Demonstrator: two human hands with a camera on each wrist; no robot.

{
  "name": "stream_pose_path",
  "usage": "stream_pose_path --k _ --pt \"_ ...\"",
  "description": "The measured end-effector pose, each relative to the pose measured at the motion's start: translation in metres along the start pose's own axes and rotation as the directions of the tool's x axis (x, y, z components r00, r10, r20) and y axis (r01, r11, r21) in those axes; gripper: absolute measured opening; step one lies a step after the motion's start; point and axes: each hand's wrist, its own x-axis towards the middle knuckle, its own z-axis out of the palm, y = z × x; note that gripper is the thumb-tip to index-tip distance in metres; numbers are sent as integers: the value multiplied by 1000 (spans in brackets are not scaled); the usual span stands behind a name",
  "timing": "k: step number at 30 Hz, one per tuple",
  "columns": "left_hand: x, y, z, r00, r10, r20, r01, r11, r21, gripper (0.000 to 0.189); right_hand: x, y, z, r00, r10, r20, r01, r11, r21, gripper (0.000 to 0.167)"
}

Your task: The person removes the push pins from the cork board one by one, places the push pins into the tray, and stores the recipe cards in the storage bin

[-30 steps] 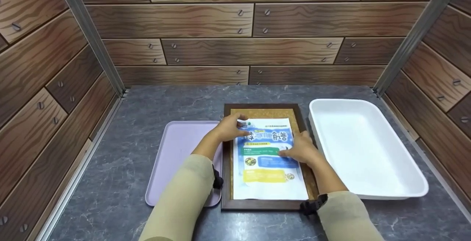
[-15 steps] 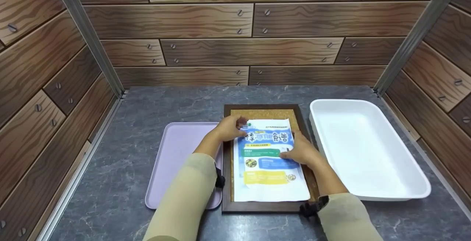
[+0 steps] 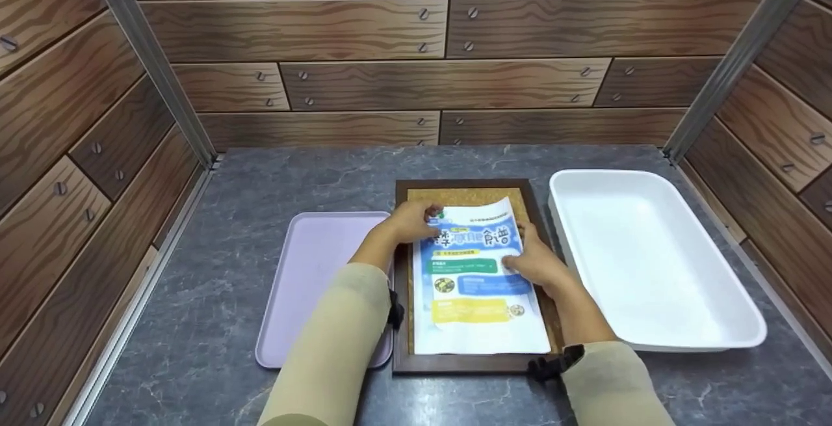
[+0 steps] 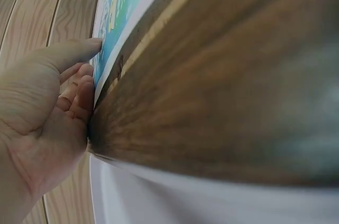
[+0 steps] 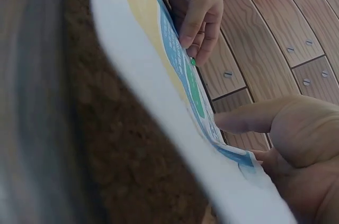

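Head view: wood-plank-patterned wall panels (image 3: 364, 29) with grey metal corner posts (image 3: 146, 55) stand beyond and to either side of my fingers (image 3: 424, 207). Beneath lies a dark grey, pale-veined, glossy tabletop (image 3: 175, 283). Right of my right fingers: a white, deep, round-cornered tray (image 3: 656, 263). Under both sets of fingers: a dark brown, wood-look rectangular frame (image 3: 455, 365) around a tan cork panel (image 3: 465, 196). Left of my left fingers, just beside the frame: a lilac, shallow, round-cornered tray (image 3: 318, 257).

Between my left hand (image 3: 411, 223) and right hand (image 3: 536, 262), over the cork: a white paper sheet (image 3: 480, 286) printed in blue, green and yellow, its far right corner curled up. My right hand grips the sheet's right edge, thumb in front, fingers behind. My left fingers curl at its left edge; whether they clamp the paper, I cannot tell.

Procedure, in my judgement: square the edges to the frame, apply even tension to prevent creases, and flatten the lifted corner last, outward from the middle.
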Motion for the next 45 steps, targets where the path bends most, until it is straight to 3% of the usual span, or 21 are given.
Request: stream_pose_path --k 8,19,27,39,45 --pt "5 3 -1 1000 -6 -2 6 1000 19 46 -3 -3 -3 999 20 -32 -18 997 69 81" --pt "6 3 1 998 -28 -55 31 998 53 21 -2 1 1 999 -6 -32 9 996 87 95" --pt "7 6 4 994 -56 -94 59 998 34 18 -2 4 -1 998 -64 -5 64 990 127 110" --pt "11 8 4 992 -60 -112 66 997 45 15 -3 4 -2 999 -36 -6 36 994 102 110" --pt "10 10 4 989 -78 -122 80 997 7 15 -2 5 -1 1000 -29 -6 30 995 99 111"
